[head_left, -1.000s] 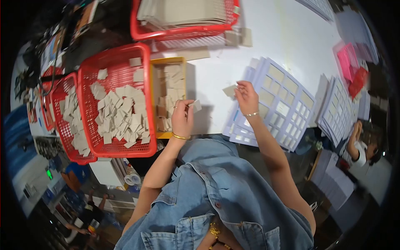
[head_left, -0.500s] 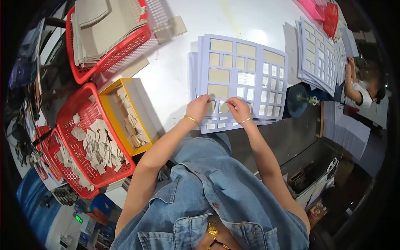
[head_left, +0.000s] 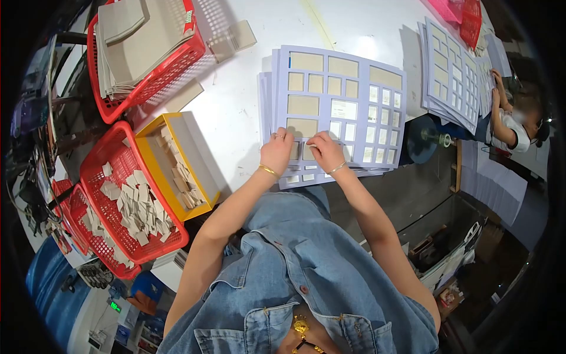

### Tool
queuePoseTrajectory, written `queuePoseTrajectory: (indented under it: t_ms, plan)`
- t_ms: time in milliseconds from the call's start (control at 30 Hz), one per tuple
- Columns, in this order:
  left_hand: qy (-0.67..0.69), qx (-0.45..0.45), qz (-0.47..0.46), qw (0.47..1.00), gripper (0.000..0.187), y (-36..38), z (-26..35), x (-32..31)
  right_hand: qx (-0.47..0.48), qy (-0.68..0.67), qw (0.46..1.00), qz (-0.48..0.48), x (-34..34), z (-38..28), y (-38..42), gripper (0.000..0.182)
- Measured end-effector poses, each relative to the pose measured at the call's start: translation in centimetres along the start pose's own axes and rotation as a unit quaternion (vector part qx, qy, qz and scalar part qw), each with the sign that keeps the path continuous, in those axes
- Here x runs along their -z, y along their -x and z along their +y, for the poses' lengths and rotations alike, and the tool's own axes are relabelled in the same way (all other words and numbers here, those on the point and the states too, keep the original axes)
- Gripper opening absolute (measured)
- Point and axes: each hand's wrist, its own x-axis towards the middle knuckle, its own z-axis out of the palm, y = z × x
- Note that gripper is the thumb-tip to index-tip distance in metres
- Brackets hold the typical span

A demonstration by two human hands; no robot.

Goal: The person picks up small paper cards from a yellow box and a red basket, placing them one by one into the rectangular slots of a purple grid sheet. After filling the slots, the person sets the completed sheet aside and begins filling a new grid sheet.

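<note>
A lavender panel [head_left: 324, 88] with rows of cut-out windows lies on top of similar panels at the table's front edge. Grey-beige board fills several windows on its left and middle; the small windows at right show white. My left hand [head_left: 278, 152] rests at the panel's lower left, its fingers closed together beside a small window. Just right of it, my right hand [head_left: 328, 154] has thumb and fingers pinched over the neighbouring small window, next to a small grey board piece [head_left: 308, 153]. What lies under the fingertips of either hand is hidden.
At left stand a red basket [head_left: 131, 229] of small board pieces, a yellow-edged box [head_left: 177, 118] with more pieces, and a red basket [head_left: 197, 50] of large boards. Loose boards [head_left: 243, 35] lie on the white table [head_left: 247, 88]. Another person [head_left: 507, 127] works beside a panel stack [head_left: 439, 65] at right.
Both hands have shifted slightly left in view, along with the panel and the surroundings. My right hand has come a little closer to my left, its fingers still pinched at the small windows.
</note>
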Motion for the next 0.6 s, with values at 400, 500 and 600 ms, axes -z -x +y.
queuePoseTrajectory:
  t_ms: [400,500,600]
  plan:
    - [-0.004,-0.100,-0.060,0.993,0.039,3.0,-1.3,1.4,0.009,0.138,0.989,0.059,-0.2,-2.0,3.7,0.024]
    - [0.081,-0.032,-0.010,0.996,0.040,3.4,-1.8,1.7,-0.031,0.089,0.988,0.124,0.1,-1.4,5.4,0.023]
    - [0.199,0.088,0.019,0.976,0.039,5.2,-3.1,0.3,-0.061,0.129,0.983,0.112,0.7,-0.6,8.7,0.027]
